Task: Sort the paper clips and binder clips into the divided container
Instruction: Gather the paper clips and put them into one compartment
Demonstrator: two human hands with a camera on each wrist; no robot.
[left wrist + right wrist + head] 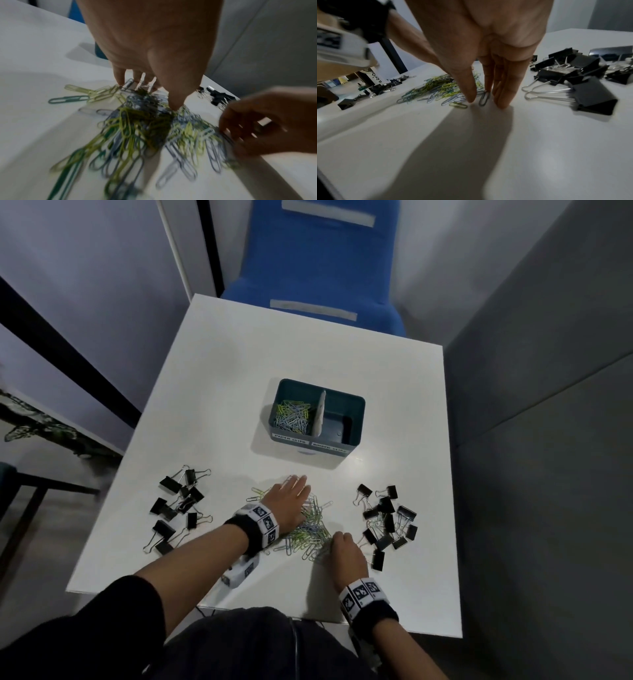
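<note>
A teal divided container point(356, 405) stands mid-table; its left compartment holds paper clips point(293, 417), and its right compartment looks empty. A loose pile of green, blue and grey paper clips point(313, 530) point(137, 121) point(436, 88) lies near me. My left hand point(291, 494) point(159, 86) lies over the pile's far side, fingers straight and spread, fingertips and thumb touching clips. My right hand point(340, 542) point(486, 100) point(257, 121) stands at the pile's near right edge. Its straight fingertips touch the table around a grey clip point(484, 98). Black binder clips lie in a left group point(178, 505) and a right group point(387, 522) point(576, 75).
The white table point(274, 354) ends close to my body and drops off at the right. A blue chair point(315, 268) stands behind its far edge. A grey partition point(548, 405) runs along the right. One binder clip point(594, 97) lies just right of my right fingers.
</note>
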